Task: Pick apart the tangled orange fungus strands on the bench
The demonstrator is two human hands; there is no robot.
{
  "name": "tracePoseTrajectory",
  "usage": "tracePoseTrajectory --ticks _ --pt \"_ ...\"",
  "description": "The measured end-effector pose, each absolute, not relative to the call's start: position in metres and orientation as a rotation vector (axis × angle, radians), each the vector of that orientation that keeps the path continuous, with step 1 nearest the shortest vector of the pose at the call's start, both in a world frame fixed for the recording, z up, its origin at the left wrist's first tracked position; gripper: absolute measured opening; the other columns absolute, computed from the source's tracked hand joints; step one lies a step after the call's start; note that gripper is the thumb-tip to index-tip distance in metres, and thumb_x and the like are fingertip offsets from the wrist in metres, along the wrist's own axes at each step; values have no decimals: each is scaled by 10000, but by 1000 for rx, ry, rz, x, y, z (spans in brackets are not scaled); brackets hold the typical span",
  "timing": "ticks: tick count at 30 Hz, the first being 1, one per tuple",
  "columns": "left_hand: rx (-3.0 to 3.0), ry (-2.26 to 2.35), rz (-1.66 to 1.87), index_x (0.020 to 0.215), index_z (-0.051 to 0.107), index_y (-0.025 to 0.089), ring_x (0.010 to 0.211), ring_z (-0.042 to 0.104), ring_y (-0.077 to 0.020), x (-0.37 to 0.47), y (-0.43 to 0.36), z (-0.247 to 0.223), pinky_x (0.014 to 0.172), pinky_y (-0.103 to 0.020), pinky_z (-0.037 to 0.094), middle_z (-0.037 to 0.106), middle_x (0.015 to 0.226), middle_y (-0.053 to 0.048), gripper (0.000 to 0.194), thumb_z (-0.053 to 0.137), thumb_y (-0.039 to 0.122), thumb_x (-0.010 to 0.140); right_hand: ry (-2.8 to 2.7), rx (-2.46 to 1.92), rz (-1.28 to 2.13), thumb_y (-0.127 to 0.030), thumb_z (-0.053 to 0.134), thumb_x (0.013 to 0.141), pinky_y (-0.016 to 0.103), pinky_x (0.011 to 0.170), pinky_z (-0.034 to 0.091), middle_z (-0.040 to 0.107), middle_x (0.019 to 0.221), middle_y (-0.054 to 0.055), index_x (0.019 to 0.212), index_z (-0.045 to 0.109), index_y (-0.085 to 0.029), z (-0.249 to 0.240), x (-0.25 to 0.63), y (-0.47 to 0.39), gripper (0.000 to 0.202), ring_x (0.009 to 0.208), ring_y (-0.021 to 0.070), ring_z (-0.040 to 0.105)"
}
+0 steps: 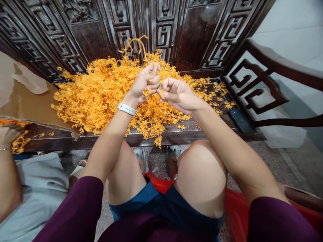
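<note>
A large heap of orange-yellow plastic flower pieces [101, 97] lies on a dark wooden bench [121, 139]. Above the heap, my left hand [148, 80] is closed around a branched orange stem [138, 41] that sticks up past the fingers; a small orange piece hangs below its palm. Close beside it on the right, my right hand [178, 94] pinches a small orange piece [162, 93] between thumb and fingers. The fingertips of the two hands nearly meet.
Cardboard [30, 104] stands at the left, with another person's hand [10, 134] beyond it. A dark phone [241, 120] lies at the bench's right end by the carved armrest [267, 74]. Carved wooden panels [199, 37] rise behind the heap.
</note>
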State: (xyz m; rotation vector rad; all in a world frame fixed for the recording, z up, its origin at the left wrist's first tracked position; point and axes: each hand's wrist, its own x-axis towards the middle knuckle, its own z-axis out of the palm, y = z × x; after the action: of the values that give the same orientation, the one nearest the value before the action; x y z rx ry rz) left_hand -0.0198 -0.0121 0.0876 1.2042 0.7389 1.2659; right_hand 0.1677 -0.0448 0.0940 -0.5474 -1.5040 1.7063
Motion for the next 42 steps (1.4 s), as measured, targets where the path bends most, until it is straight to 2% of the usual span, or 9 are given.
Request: tracePoseTrajectory --ticks 10,15,18,21,25,29,33,37,42 --pt "1009 773 1432 1006 610 237 517 515 -50 -27 -13 85 554 -179 467 518 655 71 197 578 383 1134 -2153 -165 1819 -343 943 897 252 743 568 798 879 51 957 794 -131 95 193 -35 266 777 121 700" --pt "1028 900 1478 1025 633 246 626 575 -90 -44 3 70 716 -243 535 569 714 45 259 660 497 1081 -1288 -296 1611 -545 822 930 292 732 607 724 805 17 913 714 -237 92 195 -14 326 874 183 724" --pt "1046 940 1460 1043 651 238 686 630 -105 -49 7 65 776 -267 561 594 745 31 326 699 561 1046 -861 -577 1607 -408 670 1013 243 718 605 684 803 6 963 675 -233 85 197 1 183 842 144 705" --pt "1090 925 1483 1005 660 218 740 673 -103 -46 6 63 788 -249 562 620 771 16 345 711 557 1042 -728 -761 1781 -300 670 971 204 642 576 628 729 -16 955 635 -202 78 193 1 106 643 93 598" --pt "1157 953 1436 1029 659 218 813 731 -122 -34 -2 69 760 -240 540 696 821 -13 312 715 525 1045 -1033 -862 1871 -368 759 963 235 543 521 639 706 -12 977 633 -212 79 180 -14 200 558 103 531" --pt "1147 1016 1339 1054 612 227 679 690 -71 -19 -15 81 623 -200 458 747 827 -1 186 715 381 1062 -1342 -958 1707 -524 830 960 263 514 509 693 725 23 925 635 -225 80 167 -27 359 562 128 568" --pt "1119 993 1339 1046 571 231 635 665 -53 -11 -20 85 624 -187 472 722 772 36 119 679 268 1080 -1517 -959 1544 -409 848 971 249 516 485 679 699 7 827 607 -213 76 164 -28 342 550 105 566" --pt "1110 937 1418 1009 595 232 630 621 -47 -15 -15 80 620 -178 469 649 730 48 183 702 364 1079 -1542 -842 1597 -335 837 978 270 626 560 736 809 17 905 650 -195 74 168 -26 244 623 97 611" --pt "1082 857 1474 940 617 219 552 454 -37 -16 -8 76 581 -178 439 549 683 50 341 693 524 1070 -1560 -698 1652 -498 867 952 280 668 566 755 855 11 1052 629 -212 72 169 -26 385 650 99 621"
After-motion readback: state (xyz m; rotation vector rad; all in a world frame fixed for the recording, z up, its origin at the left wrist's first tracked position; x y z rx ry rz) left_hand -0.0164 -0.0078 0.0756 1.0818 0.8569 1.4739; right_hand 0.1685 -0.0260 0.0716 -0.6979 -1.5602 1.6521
